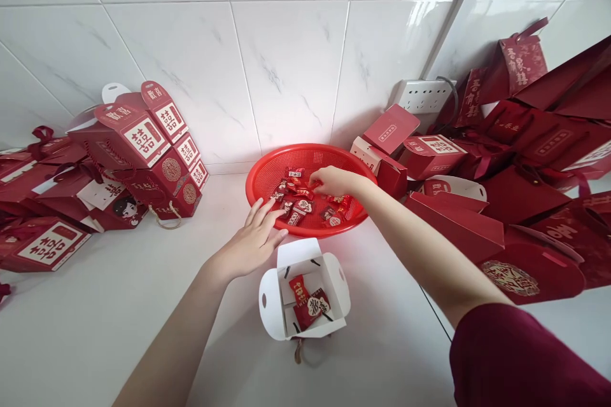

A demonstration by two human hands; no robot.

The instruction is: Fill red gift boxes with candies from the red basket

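Note:
A red plastic basket [267,168] with a perforated wall stands against the tiled wall, holding several wrapped candies [302,206] in red and dark red. Inside it, my right hand [333,180] pinches at a red-wrapped candy, partly hidden by the fingers. My left hand [255,238] rests at the basket's front left rim, fingers spread and holding nothing. Just in front of the basket, a small gift box [337,296] stands with its white flaps folded outward. Two wrapped candies [317,306] show inside this box, one brighter red than the other.
Stacked red gift boxes [160,172] with cord handles stand on the left. More red boxes and bags [529,203] crowd the right side, some with lids raised. A white power strip [422,96] leans by the wall behind them. The white countertop [157,305] runs underneath.

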